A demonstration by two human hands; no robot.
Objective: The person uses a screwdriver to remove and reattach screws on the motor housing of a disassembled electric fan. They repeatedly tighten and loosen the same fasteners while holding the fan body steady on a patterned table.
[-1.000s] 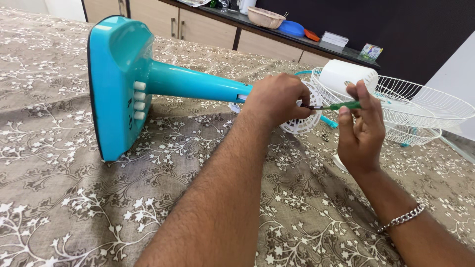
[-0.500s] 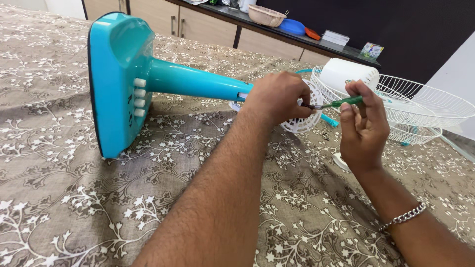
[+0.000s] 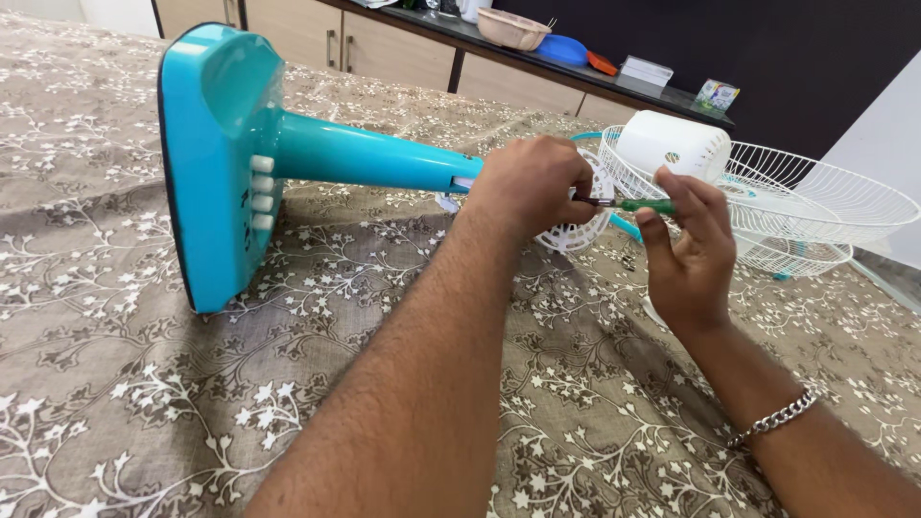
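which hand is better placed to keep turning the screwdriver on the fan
Right. The right hand already pinches the green screwdriver by its handle, tip pointing toward the fan. The left hand is wrapped around the top of the stand, steadying it.

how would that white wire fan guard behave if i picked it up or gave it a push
The white wire fan guard is probably light for its size, since it is thin open wire. Its shallow bowl shape resting on the patterned cloth may rock or slide when pushed. The thin wires likely flex a bit.
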